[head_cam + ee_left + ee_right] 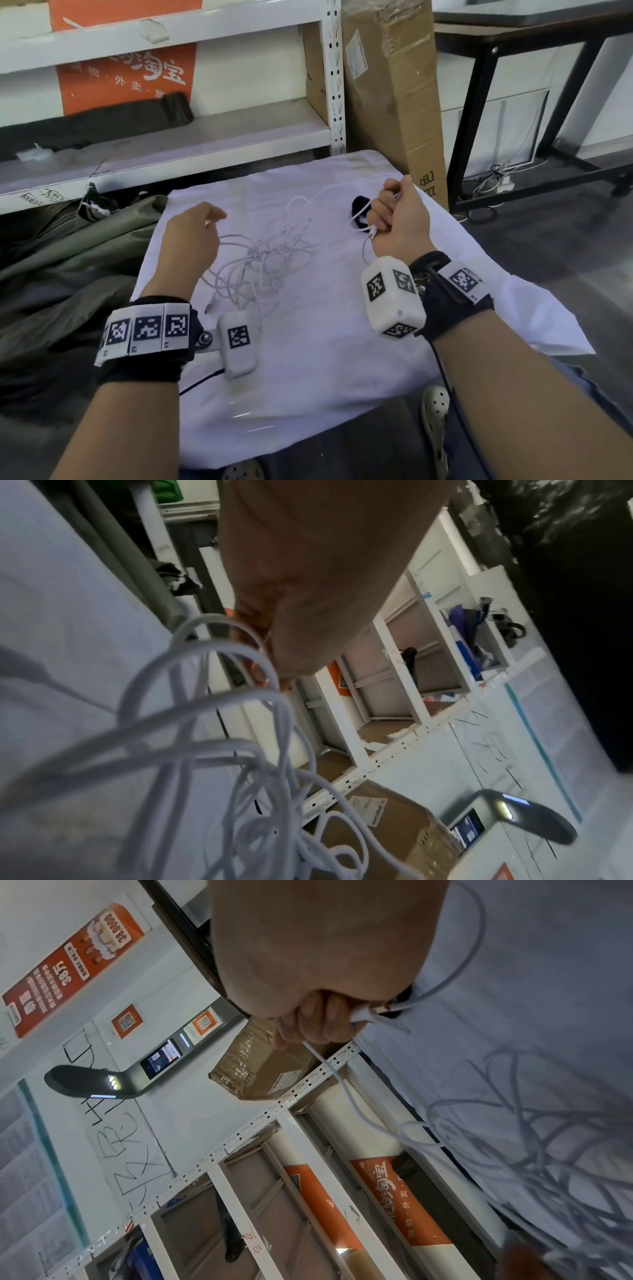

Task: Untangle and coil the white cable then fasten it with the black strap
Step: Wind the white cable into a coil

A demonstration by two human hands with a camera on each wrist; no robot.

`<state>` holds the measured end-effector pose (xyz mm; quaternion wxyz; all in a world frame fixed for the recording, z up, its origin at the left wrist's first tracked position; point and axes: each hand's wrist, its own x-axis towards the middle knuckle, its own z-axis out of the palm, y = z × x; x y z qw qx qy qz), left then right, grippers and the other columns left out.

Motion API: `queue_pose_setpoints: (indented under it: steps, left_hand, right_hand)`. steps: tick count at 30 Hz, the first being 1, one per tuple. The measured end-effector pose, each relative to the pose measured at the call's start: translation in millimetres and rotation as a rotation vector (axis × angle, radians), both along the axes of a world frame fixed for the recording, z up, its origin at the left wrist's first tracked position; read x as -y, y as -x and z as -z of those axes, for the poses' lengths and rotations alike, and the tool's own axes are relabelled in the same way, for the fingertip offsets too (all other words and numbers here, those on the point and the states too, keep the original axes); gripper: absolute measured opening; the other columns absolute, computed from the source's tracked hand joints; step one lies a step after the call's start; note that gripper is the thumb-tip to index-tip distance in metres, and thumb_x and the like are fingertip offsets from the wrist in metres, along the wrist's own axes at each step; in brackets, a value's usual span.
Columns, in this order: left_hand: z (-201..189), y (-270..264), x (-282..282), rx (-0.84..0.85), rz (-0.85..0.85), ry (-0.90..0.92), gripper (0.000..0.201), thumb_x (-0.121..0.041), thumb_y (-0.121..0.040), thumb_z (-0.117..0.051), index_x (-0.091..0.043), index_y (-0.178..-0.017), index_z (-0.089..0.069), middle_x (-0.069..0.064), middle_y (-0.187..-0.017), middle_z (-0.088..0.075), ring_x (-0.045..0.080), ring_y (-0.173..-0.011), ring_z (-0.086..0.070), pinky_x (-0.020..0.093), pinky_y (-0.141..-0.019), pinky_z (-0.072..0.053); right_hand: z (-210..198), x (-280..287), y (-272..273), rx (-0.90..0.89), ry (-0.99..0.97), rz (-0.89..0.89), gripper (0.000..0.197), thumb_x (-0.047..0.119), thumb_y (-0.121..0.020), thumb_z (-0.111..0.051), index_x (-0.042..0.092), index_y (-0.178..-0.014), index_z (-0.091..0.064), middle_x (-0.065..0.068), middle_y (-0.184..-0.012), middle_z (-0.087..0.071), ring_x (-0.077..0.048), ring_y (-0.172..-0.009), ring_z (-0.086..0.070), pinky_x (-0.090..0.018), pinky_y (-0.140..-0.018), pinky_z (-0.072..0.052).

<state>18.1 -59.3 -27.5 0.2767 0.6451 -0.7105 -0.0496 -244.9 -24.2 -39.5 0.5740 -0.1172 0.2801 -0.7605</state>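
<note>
A thin white cable (263,260) lies in a loose tangle on the white cloth (308,359), between my two hands. My left hand (195,233) hovers over the tangle's left side and pinches a strand between thumb and fingers; the left wrist view shows several cable loops (219,723) hanging below that left hand (308,588). My right hand (397,216) is raised at the right, its fingers curled round a few turns of the cable (363,1015) with the plug end sticking out below the fist. The black strap (359,209) lies on the cloth just left of my right hand.
White metal shelving (171,137) with an orange poster stands behind the cloth. A tall cardboard box (394,85) leans at the back right, beside a black table frame (479,120). Dark green fabric (68,257) is piled on the left. My shoes (435,411) are below the cloth's front edge.
</note>
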Motion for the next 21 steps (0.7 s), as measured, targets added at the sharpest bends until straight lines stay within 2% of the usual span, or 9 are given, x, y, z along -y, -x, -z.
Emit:
queue_pose_setpoints:
  steps: [2,5,8,10,12,14,16,18,21]
  left_hand:
    - [-12.0,11.5,-5.8,-0.058,0.078,0.096,0.026,-0.008,-0.097,-0.042,-0.012,-0.110,-0.064,0.003,-0.110,-0.067,0.020,-0.093,-0.063,0.019,-0.077,-0.044]
    - [-20.9,24.4,-15.8,-0.171,0.288,-0.097,0.016,-0.026,-0.096,-0.050,-0.023,-0.099,-0.066,-0.010,-0.092,-0.069,0.006,-0.076,-0.065,0.022,-0.070,-0.051]
    - [-16.2,25.9,-19.7,0.174,0.381,-0.339,0.015,-0.045,-0.090,-0.057,-0.034,-0.096,-0.065,-0.016,-0.089,-0.066,0.003,-0.082,-0.060,0.017,-0.070,-0.042]
    - [-13.1,24.8,-19.4,0.332,0.345,-0.425,0.015,-0.045,-0.088,-0.060,-0.036,-0.099,-0.065,-0.011,-0.093,-0.064,0.008,-0.086,-0.056,0.021,-0.071,-0.038]
    - [-12.6,22.2,-18.6,0.374,0.274,-0.469,0.013,-0.043,-0.088,-0.060,-0.033,-0.095,-0.065,-0.005,-0.088,-0.062,0.012,-0.082,-0.055,0.025,-0.071,-0.038]
    - [-11.3,17.4,-16.4,0.349,0.229,-0.432,0.018,-0.040,-0.091,-0.057,-0.024,-0.087,-0.064,-0.004,-0.071,-0.060,0.010,-0.066,-0.054,0.025,-0.059,-0.038]
    - [-7.4,15.8,-11.8,0.140,0.212,-0.378,0.026,-0.033,-0.094,-0.056,-0.011,-0.083,-0.064,0.001,-0.065,-0.062,0.009,-0.053,-0.057,0.025,-0.056,-0.046]
    - [-2.8,22.4,-10.1,-0.340,0.211,-0.346,0.024,-0.024,-0.096,-0.054,-0.003,-0.090,-0.062,0.009,-0.074,-0.063,0.008,-0.051,-0.061,0.029,-0.065,-0.057]
    - [-7.8,36.0,-11.7,-1.074,0.308,-0.207,0.012,-0.013,-0.100,-0.046,-0.004,-0.105,-0.051,0.010,-0.090,-0.060,0.008,-0.073,-0.067,0.021,-0.072,-0.056]
  right_hand:
    - [-1.0,-0.2,-1.0,-0.022,0.012,-0.038,0.044,0.037,-0.104,-0.029,0.014,-0.071,-0.046,0.007,-0.041,-0.029,-0.006,-0.031,-0.019,-0.019,-0.030,-0.018]
    - [-2.5,-0.9,-2.1,-0.031,0.020,-0.069,0.043,0.038,-0.103,-0.030,0.014,-0.071,-0.047,0.007,-0.042,-0.029,-0.006,-0.031,-0.019,-0.018,-0.029,-0.019]
    - [-2.4,-1.6,-3.0,-0.016,0.032,-0.084,0.043,0.037,-0.103,-0.030,0.014,-0.071,-0.047,0.007,-0.042,-0.029,-0.006,-0.031,-0.019,-0.018,-0.030,-0.019]
    - [-1.8,-1.4,-3.5,-0.013,0.038,-0.093,0.043,0.037,-0.104,-0.030,0.014,-0.072,-0.046,0.007,-0.042,-0.029,-0.006,-0.031,-0.020,-0.018,-0.030,-0.019]
    - [-1.4,-1.3,-4.2,-0.016,0.037,-0.101,0.043,0.037,-0.104,-0.030,0.014,-0.071,-0.046,0.007,-0.042,-0.029,-0.006,-0.031,-0.020,-0.018,-0.030,-0.019]
    - [-2.1,-1.7,-4.9,-0.026,0.038,-0.109,0.044,0.037,-0.104,-0.029,0.014,-0.071,-0.047,0.007,-0.042,-0.029,-0.006,-0.031,-0.020,-0.018,-0.030,-0.019]
    - [-3.6,-2.8,-5.7,-0.043,0.045,-0.118,0.044,0.037,-0.104,-0.029,0.014,-0.071,-0.047,0.007,-0.042,-0.028,-0.006,-0.032,-0.020,-0.018,-0.030,-0.018]
    - [-5.3,-4.3,-6.5,-0.062,0.062,-0.142,0.044,0.036,-0.104,-0.029,0.014,-0.070,-0.046,0.007,-0.042,-0.028,-0.006,-0.032,-0.019,-0.018,-0.031,-0.017]
    - [-8.1,-6.1,-8.6,-0.097,0.084,-0.189,0.043,0.036,-0.104,-0.029,0.014,-0.071,-0.046,0.008,-0.042,-0.027,-0.005,-0.032,-0.018,-0.019,-0.033,-0.013]
